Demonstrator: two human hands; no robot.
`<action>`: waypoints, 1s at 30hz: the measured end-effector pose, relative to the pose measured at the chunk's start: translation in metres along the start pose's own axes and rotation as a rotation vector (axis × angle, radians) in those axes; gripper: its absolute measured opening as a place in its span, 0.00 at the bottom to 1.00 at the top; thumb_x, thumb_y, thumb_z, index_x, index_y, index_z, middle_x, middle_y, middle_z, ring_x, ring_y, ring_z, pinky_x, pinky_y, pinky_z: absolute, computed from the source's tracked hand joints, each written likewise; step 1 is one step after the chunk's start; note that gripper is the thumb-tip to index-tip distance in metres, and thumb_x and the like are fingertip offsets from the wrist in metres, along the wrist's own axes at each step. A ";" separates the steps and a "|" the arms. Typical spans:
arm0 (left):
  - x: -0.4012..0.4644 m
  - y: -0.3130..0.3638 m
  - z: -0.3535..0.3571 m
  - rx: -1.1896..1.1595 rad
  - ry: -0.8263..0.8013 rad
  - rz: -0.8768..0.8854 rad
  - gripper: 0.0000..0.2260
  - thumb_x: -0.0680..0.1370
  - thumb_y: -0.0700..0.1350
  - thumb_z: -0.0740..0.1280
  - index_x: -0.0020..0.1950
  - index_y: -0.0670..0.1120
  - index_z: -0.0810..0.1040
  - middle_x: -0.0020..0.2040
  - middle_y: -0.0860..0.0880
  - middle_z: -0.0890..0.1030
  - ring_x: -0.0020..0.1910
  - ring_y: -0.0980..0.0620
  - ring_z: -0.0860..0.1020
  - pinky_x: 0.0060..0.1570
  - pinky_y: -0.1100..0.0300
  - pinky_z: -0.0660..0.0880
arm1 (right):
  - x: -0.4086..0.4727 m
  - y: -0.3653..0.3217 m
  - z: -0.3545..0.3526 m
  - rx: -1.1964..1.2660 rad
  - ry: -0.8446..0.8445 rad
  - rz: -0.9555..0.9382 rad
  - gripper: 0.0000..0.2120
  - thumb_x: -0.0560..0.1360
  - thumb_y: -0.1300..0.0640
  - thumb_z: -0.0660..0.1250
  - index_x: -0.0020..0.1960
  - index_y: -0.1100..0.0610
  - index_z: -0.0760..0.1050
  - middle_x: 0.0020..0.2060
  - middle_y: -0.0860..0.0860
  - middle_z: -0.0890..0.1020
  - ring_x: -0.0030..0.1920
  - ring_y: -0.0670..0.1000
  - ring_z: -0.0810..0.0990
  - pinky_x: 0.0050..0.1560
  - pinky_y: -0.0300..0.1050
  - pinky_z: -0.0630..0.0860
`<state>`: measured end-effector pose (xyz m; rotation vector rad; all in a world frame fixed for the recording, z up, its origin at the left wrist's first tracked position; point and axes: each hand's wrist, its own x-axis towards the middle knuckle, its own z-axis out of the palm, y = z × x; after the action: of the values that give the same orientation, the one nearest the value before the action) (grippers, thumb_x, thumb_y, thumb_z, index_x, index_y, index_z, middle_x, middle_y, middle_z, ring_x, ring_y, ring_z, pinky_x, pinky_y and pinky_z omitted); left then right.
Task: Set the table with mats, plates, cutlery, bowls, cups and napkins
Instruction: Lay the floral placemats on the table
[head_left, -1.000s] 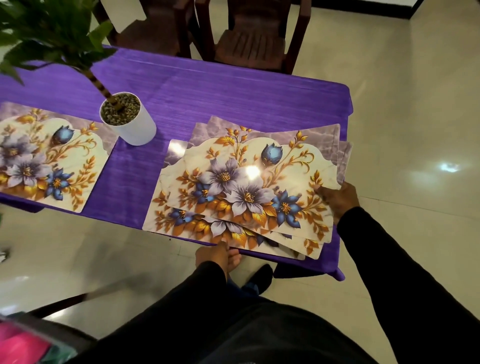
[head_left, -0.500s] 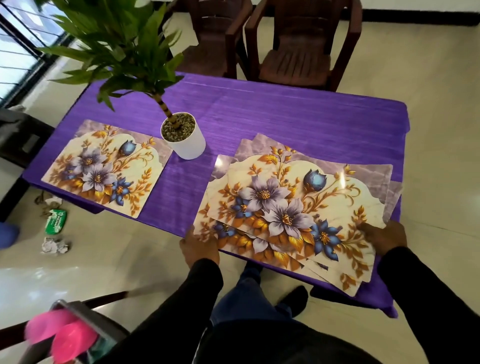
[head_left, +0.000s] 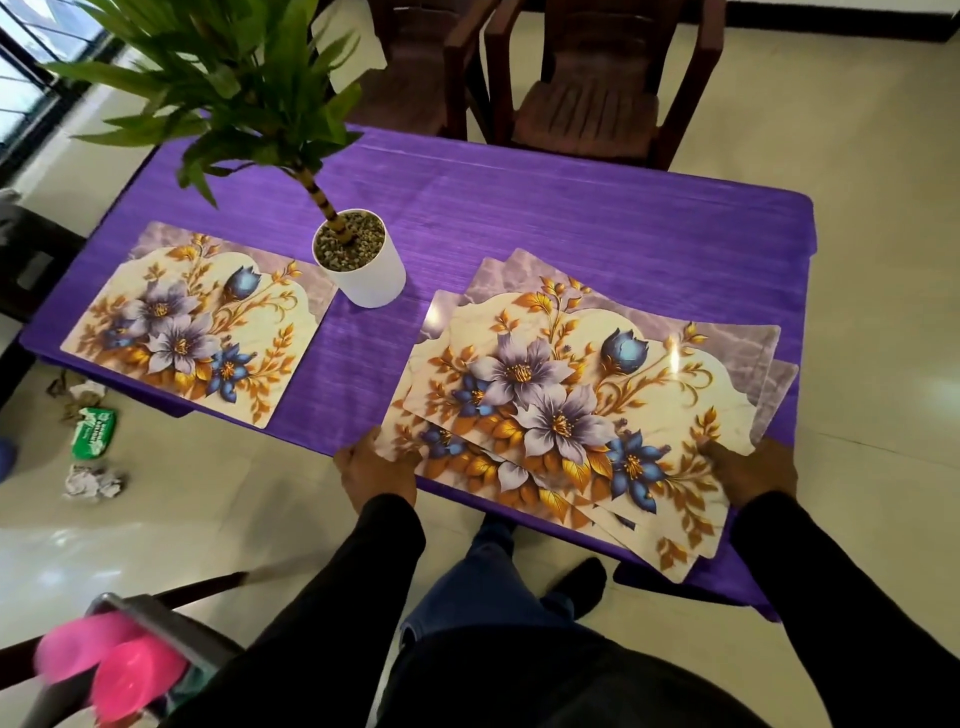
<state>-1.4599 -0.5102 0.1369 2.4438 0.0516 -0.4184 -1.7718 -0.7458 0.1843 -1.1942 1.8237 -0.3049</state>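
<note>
one pebble-filled white pot (head_left: 370, 275)

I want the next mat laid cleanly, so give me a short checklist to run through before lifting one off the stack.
1. Both hands on the stack: left hand and right hand at its near corners: ok.
2. Stack squared up: mats fanned, overhanging the table edge: not ok.
3. Top mat gripped alone: cannot tell.
4. Far side of table free for a mat: ok.
5. Plant pot stands apart from the stack: ok.
6. Laid mat flat: ok.
</note>
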 end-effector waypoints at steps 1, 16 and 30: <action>0.002 0.000 0.000 0.019 -0.006 0.009 0.24 0.70 0.50 0.80 0.62 0.48 0.76 0.63 0.45 0.74 0.58 0.43 0.78 0.57 0.46 0.80 | -0.001 -0.001 0.000 -0.013 0.001 0.003 0.25 0.74 0.51 0.74 0.64 0.65 0.75 0.62 0.63 0.79 0.61 0.64 0.78 0.56 0.52 0.73; 0.017 -0.014 0.003 0.051 -0.028 0.033 0.28 0.65 0.56 0.82 0.61 0.52 0.77 0.61 0.49 0.77 0.55 0.47 0.79 0.51 0.49 0.82 | -0.008 -0.018 0.000 -0.052 0.028 -0.002 0.25 0.74 0.52 0.74 0.66 0.64 0.74 0.64 0.62 0.78 0.62 0.64 0.77 0.58 0.53 0.73; 0.016 -0.015 0.004 0.019 0.011 0.067 0.30 0.67 0.55 0.81 0.64 0.51 0.75 0.60 0.50 0.76 0.54 0.51 0.77 0.53 0.50 0.81 | -0.018 -0.007 0.004 -0.099 0.025 0.016 0.26 0.76 0.50 0.72 0.68 0.63 0.72 0.65 0.62 0.77 0.64 0.64 0.76 0.60 0.53 0.73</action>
<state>-1.4482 -0.5020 0.1204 2.4593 -0.0291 -0.3774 -1.7625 -0.7333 0.1964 -1.2478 1.8876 -0.2230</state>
